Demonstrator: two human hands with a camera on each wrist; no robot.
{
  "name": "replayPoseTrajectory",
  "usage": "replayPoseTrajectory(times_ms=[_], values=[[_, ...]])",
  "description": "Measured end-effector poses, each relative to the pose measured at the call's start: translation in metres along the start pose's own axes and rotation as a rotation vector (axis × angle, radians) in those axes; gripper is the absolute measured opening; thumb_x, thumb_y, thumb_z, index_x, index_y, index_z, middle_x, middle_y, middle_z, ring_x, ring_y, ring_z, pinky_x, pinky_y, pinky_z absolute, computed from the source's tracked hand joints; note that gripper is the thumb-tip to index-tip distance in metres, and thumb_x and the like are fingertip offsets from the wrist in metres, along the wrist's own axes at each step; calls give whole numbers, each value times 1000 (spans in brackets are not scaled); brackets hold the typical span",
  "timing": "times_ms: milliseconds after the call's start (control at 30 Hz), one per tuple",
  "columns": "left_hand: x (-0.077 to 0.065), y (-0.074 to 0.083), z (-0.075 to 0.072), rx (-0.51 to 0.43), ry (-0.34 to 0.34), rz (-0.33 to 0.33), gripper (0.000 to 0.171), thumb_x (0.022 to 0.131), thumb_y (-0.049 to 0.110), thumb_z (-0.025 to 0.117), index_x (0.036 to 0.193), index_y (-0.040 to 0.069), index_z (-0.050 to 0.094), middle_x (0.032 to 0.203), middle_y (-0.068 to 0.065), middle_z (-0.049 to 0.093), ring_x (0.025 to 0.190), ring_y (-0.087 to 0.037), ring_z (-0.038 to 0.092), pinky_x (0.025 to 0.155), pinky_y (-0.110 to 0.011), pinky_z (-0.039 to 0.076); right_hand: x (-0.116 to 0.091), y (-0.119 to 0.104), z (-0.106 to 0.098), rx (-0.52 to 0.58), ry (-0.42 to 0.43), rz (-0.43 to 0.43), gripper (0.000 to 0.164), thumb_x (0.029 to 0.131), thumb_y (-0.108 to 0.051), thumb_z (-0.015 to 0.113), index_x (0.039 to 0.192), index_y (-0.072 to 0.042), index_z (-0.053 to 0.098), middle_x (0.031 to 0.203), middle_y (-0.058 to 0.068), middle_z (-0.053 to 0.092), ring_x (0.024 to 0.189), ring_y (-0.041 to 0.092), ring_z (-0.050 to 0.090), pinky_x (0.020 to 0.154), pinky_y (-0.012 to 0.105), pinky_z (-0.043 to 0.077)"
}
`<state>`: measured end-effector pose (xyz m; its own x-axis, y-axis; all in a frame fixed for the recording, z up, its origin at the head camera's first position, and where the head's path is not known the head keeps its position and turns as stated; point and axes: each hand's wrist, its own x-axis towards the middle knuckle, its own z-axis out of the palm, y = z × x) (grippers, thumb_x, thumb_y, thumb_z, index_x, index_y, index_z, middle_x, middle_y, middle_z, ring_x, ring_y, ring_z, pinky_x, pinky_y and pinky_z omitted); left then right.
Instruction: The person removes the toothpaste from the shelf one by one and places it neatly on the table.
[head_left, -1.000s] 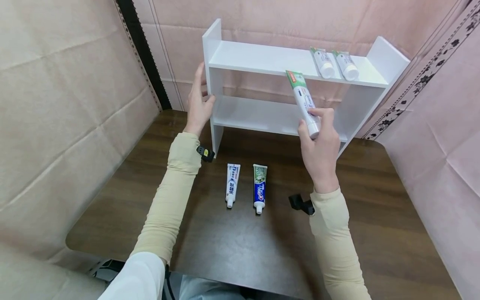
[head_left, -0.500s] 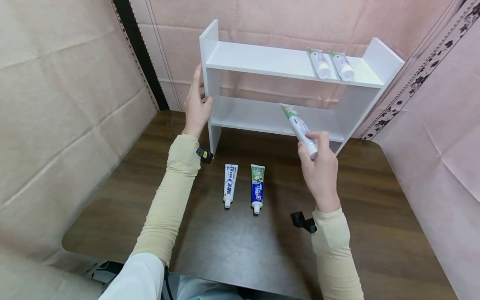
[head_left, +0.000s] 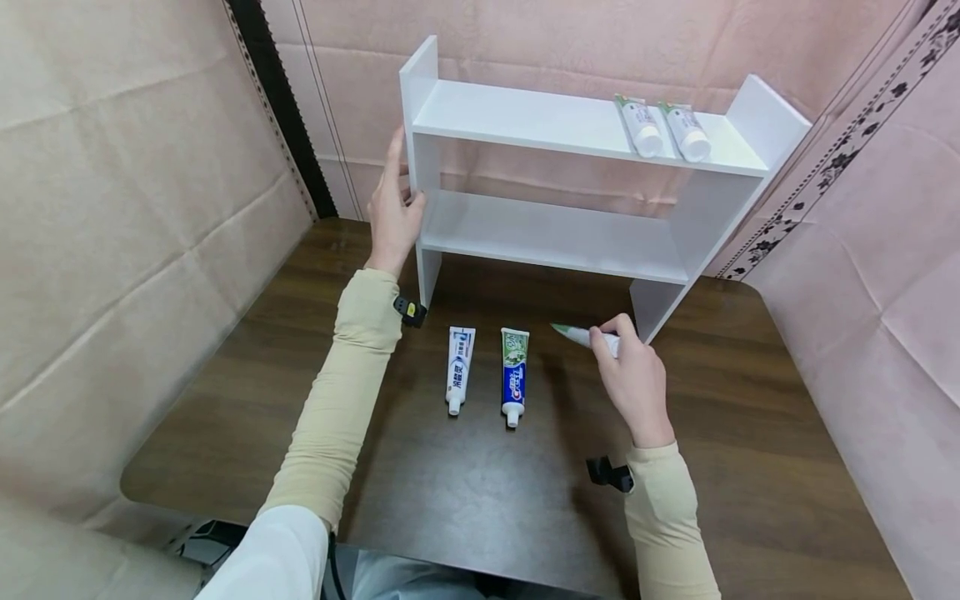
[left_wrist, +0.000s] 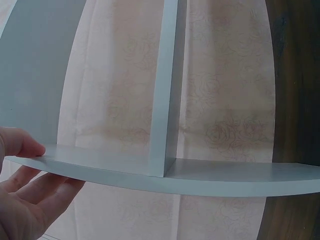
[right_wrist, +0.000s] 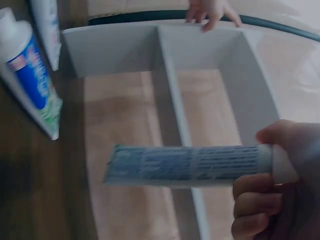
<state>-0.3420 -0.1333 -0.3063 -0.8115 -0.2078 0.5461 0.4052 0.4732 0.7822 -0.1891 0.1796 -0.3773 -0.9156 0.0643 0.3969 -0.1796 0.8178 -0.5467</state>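
My right hand (head_left: 633, 379) pinches a white toothpaste tube (right_wrist: 185, 164) with a green end, thumb and fingers at its cap end. In the head view this tube (head_left: 581, 335) points left, low in front of the shelf's right leg. My left hand (head_left: 393, 212) grips the left side panel of a white two-tier shelf (head_left: 555, 229); in the left wrist view the thumb lies on one face of the panel (left_wrist: 120, 182) and the fingers on the other. A white-and-blue toothpaste tube (head_left: 460, 367) and a blue-and-green toothpaste tube (head_left: 514, 375) lie side by side on the table, caps toward me.
Two white toothpaste tubes, a left one (head_left: 640, 129) and a right one (head_left: 686, 133), lie on the shelf's top board near its right end. The brown wooden table (head_left: 450, 492) is bordered by pale pink cloth walls (head_left: 570, 42) behind and at both sides.
My right hand has brought its toothpaste tube down from in front of the upper board to low near the table, tipping it flatter. The left hand keeps its grip on the shelf.
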Motion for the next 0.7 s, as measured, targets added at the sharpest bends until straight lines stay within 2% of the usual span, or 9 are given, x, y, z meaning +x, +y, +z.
replayPoseTrajectory(times_ms=[133,333,533,700], values=[[-1,-1,1,-4,11,8,78,92,-2,50,153,38,24,128,-14,59,115,-28,64,95,-38,54,-3,14,14,-66,-83,24,22,97,-31,52,102,-11,58,61,12,59,50,23,49,46,31,33],[-1,-2,1,-12,19,15,78,91,-2,50,152,39,25,126,-15,60,115,-30,65,94,-39,54,-13,24,35,-97,-213,43,22,93,-29,56,107,-12,54,74,17,66,54,23,52,47,31,36],[-1,-2,0,-15,16,14,77,91,-2,51,152,37,26,128,-15,60,115,-31,65,95,-40,54,-20,24,47,-130,-230,28,27,91,-27,61,110,-11,52,83,20,69,53,23,52,46,30,37],[-2,-4,1,-8,16,12,77,91,-2,51,152,38,26,129,-14,60,115,-31,64,96,-39,53,-28,23,55,-174,-261,5,30,89,-27,65,109,-9,52,82,20,70,51,22,53,44,29,37]])
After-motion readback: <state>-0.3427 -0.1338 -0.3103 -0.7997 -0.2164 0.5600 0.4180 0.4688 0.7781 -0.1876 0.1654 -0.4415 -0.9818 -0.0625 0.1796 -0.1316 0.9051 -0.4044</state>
